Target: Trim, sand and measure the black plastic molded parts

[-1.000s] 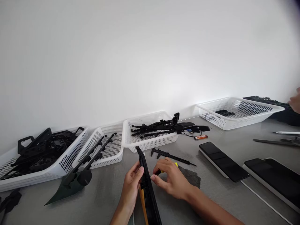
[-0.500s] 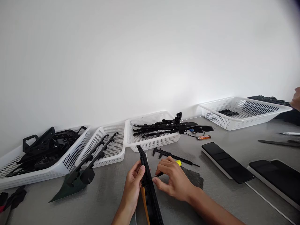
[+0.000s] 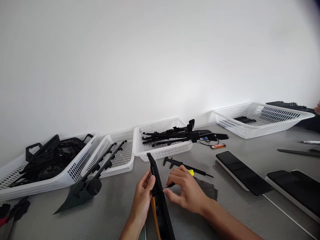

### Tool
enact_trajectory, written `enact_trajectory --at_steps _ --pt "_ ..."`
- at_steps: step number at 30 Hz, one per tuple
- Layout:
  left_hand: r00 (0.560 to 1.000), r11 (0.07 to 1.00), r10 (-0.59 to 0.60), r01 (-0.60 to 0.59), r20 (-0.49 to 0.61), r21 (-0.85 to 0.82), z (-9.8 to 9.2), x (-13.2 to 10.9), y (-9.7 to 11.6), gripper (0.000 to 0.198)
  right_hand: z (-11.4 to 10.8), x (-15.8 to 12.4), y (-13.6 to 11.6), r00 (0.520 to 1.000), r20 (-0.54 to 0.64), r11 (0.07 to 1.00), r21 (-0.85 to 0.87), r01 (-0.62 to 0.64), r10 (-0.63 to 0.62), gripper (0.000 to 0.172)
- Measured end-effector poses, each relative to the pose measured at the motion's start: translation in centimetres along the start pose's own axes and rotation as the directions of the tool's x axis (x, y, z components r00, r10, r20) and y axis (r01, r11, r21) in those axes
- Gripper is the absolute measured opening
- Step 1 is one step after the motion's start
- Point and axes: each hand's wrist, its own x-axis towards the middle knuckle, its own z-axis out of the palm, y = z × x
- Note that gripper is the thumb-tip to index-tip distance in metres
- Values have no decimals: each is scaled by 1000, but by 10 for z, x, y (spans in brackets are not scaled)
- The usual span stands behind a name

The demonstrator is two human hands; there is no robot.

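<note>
A long black plastic part (image 3: 163,213) stands tilted in front of me, its narrow end pointing away. My left hand (image 3: 140,198) is closed around its left side, thumb on top. An orange-yellow strip (image 3: 155,215) shows along the part's lower left edge. On the other side, my right hand (image 3: 187,190) pinches a small tool with a yellow end (image 3: 191,172). The tool's dark tip sits close to the part's right edge; whether they touch I cannot tell. Most of the tool is hidden by the fingers. Behind that hand lie a black caliper (image 3: 192,169) and a dark rough sheet (image 3: 208,190).
White baskets with black plastic parts stand along the wall: a full one (image 3: 62,185), a narrow one (image 3: 122,171), a middle one (image 3: 162,155) and one at right (image 3: 246,135). Two phone-like devices (image 3: 243,173) lie right. A person's hand (image 3: 317,107) shows at the edge.
The view has shifted slightly. Both hands keep their hold on the part and the tool, almost unmoved. The other person's hand at the right edge has moved mostly out of view.
</note>
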Motion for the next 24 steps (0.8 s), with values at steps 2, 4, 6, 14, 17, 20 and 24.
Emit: enact_trajectory --at_steps 2,4,6,14,17,20,24 --pt "998 1000 -12 12 55 4 0 -3 2 78 -1 1 0 1000 -9 1000 -2 -5 5 27" --pt "994 1000 -19 19 105 7 1 -7 4 85 -1 1 1 1000 -22 1000 -1 -4 4 26" --pt "991 1000 -20 21 135 -1 0 -9 5 91 -1 1 2 999 -32 1000 -9 -7 7 26" --pt "979 999 31 -39 201 33 5 -12 12 83 2 0 9 997 -44 998 -21 -65 64 28" --pt "977 998 44 -52 208 30 6 -12 14 85 1 0 8 997 -54 999 -11 -53 52 27" --pt "979 998 48 -54 200 27 5 -10 11 88 2 0 7 997 -56 999 -5 -52 51 27" --pt "977 998 42 -52 208 42 4 -7 7 86 4 0 8 996 -60 997 -17 -73 72 32"
